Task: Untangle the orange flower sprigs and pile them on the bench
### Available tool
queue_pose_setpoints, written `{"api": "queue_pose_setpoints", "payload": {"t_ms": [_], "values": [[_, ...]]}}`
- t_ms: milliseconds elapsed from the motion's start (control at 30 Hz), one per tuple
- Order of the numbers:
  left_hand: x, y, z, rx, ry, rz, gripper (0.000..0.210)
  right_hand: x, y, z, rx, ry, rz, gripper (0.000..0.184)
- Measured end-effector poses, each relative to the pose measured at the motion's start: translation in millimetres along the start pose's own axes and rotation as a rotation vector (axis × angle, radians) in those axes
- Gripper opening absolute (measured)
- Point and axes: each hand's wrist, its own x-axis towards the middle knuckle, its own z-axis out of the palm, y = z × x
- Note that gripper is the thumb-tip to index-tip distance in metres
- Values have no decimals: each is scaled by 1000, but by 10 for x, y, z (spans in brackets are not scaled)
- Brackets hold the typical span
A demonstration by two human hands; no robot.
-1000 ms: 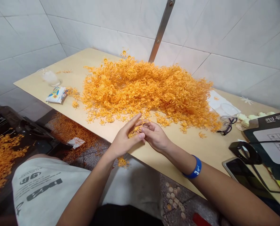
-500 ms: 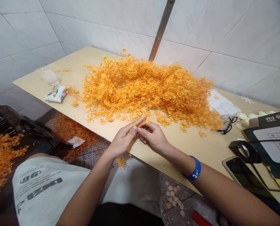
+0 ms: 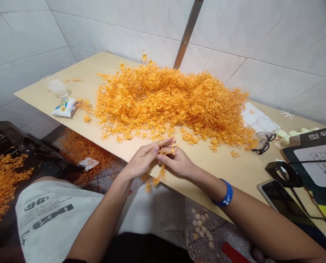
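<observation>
Orange strand (image 3: 167, 151) is pinched by your left hand (image 3: 143, 159) and right hand (image 3: 179, 160), fingers nearly closed, near the worktop (image 3: 234, 173) edge; pulling too hard could snap it, dropping the flowers (image 3: 155, 180) hanging below.

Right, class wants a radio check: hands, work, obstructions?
Left hand and right hand together, pinching thin orange strand. Spiky orange flower-shaped pieces dangling below. In front: large bushy orange heap.

Two hands (image 3: 141, 160), one tabletop flower heap (image 3: 163, 104), one wristband (image 3: 228, 193), one phone (image 3: 276, 199), one pair of glasses (image 3: 267, 147), one packet (image 3: 63, 107)
</observation>
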Motion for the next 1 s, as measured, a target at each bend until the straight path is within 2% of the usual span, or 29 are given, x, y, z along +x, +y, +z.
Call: {"api": "queue_pose_setpoints", "payload": {"t_ms": [167,300,367,533,633,767,1000], "values": [[5,-46,-6,-120,102,-128,48,-37,-31,3,-102,-119,-130,52],[42,-55,-12,-316,255,-109,46,-78,-34,28,-77,-259,-122,55],[58,-46,-2,-349,280,-91,45,-89,-10,24,-38,-270,-87,56],[76,-65,19,-310,270,-62,35,-70,68,-51,206,-70,98,52],[83,-120,-5,-211,289,-40,34,-50,72,-80,289,-52,162,52],[83,-200,-42,-28,303,33,45,-27,52,-78,406,1,220,48],[48,-177,-32,6,167,186,59,21,38,-59,614,207,291,39]]}}
